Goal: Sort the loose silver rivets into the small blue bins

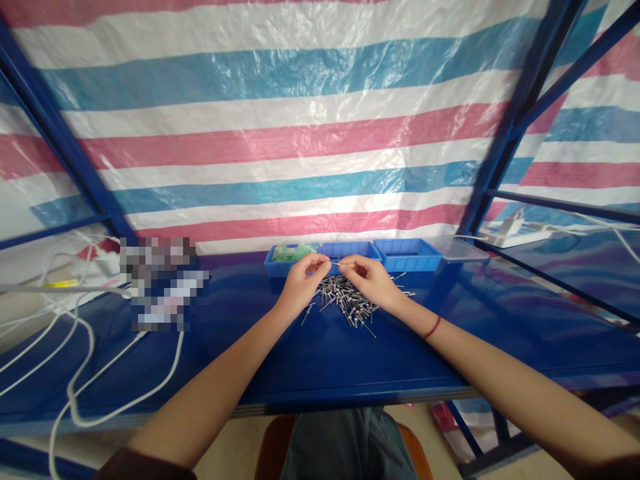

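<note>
My left hand (306, 280) and my right hand (367, 279) meet above a heap of thin metal rivets (353, 303) on the blue table. A single rivet (336, 264) spans the gap between my fingertips, its ends pinched by thumb and forefinger of each hand. Just behind the hands stand blue bins: the left bin (273, 268) has green and clear plastic bags (293, 252) in it, and the middle bin (367, 249) is partly hidden by my hands. To the right is another blue bin (409, 262).
A clear plastic lid (463, 249) lies right of the bins. White cables (90, 347) and a pixelated object (165, 287) occupy the left side. A power strip (517, 230) lies at the right rear. Blue metal posts (520, 120) flank the striped sheet (300, 133).
</note>
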A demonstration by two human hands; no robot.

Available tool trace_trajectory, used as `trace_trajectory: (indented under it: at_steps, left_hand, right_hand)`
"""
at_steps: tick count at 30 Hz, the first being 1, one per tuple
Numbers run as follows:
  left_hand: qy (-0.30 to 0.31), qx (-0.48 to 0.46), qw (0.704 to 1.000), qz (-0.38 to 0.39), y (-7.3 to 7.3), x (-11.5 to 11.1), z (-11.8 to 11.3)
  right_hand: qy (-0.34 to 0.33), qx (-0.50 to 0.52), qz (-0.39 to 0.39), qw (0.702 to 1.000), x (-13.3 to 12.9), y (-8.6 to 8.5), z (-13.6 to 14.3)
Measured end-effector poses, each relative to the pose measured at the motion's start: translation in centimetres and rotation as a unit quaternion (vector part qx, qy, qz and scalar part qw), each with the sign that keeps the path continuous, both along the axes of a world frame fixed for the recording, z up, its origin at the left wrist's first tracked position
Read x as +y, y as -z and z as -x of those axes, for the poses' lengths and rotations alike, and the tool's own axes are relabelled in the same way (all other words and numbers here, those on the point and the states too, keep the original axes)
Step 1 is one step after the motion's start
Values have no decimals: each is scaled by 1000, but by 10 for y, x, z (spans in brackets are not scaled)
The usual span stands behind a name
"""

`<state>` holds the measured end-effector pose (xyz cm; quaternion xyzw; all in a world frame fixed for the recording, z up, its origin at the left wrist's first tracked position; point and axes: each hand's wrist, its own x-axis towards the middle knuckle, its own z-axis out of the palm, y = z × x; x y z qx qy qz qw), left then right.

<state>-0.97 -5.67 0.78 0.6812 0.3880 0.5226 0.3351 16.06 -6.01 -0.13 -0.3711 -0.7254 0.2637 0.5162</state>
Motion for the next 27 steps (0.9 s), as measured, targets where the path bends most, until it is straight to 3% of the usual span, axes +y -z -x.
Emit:
trace_trajectory:
  at_steps: [14,21,24,27]
  left_hand:
    - [14,39,999,-2,7,5,1]
    - [22,121,992,4,10,1,-2]
    - [-2,164,986,-13,11,-1,-1]
    - [14,247,967,-63,11,-2,2]
  right_hand:
    - [26,66,-21,997,-7,-5,1]
    - [47,37,-37,998,-9,-7,2]
    - [99,26,-55,993,1,-11,-13]
    - [249,-2,-106,963,16,-16,-44]
